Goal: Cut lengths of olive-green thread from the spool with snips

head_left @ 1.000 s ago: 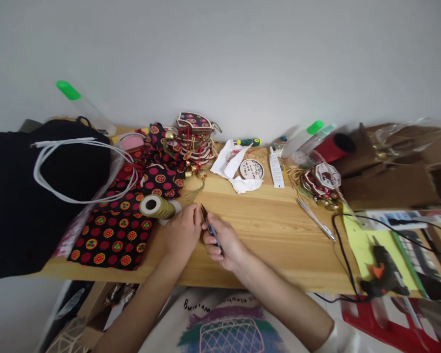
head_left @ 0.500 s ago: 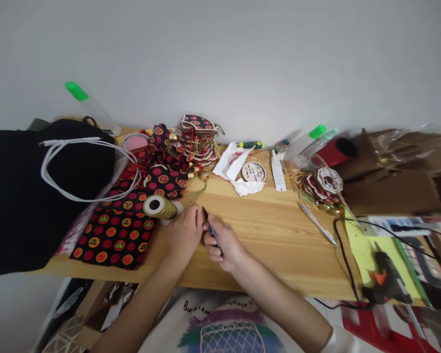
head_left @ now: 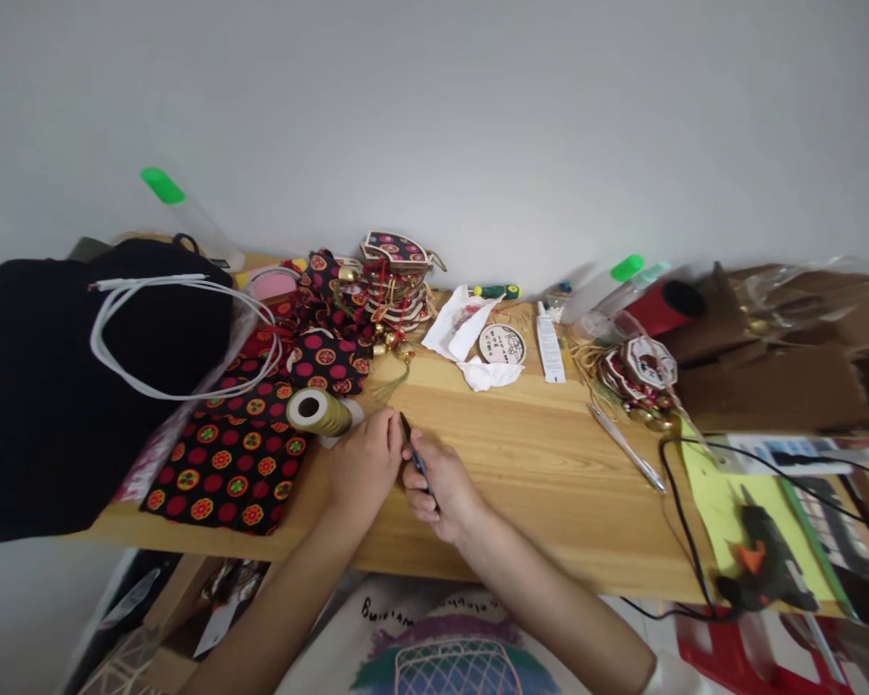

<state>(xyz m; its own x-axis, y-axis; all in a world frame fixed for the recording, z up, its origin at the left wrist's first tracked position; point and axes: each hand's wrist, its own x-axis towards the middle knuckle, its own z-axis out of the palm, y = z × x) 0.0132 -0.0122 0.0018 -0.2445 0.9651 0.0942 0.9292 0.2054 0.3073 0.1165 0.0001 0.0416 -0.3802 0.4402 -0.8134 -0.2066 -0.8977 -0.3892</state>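
Here my right hand (head_left: pixel 438 486) is closed around small dark thread snips (head_left: pixel 414 452), gripping their slim handle so the blades stick out past my knuckles. The snips lie slantwise, their long axis running from my palm up and to the left, with the pointed tip aimed away from me toward the back of the pale wooden tabletop (head_left: pixel 536 463). My left hand (head_left: pixel 362 461) sits just beside the tip, its fingers curled in against the thumb; whatever it pinches is too small to make out, so I cannot tell whether it holds anything. Both hands rest low on the near middle of the table. Just left of my left hand lies a spool of olive-gold ribbon (head_left: pixel 317 411) on its side, its open core facing me, and beyond it spreads a black cloth printed with red and orange circles (head_left: pixel 232 463). Behind that stands a stack of patterned fan-shaped ornaments with small brass bells (head_left: pixel 395 280). Well to the right lie long silver tweezers (head_left: pixel 627 447), a black cable (head_left: pixel 677 512) and a black hot-glue gun with an orange trigger (head_left: pixel 764 565) on a yellow-green sheet (head_left: pixel 716 492). Between the snips' tip and the ornaments the wood is bare except for a few thin greenish strands (head_left: pixel 389 384).
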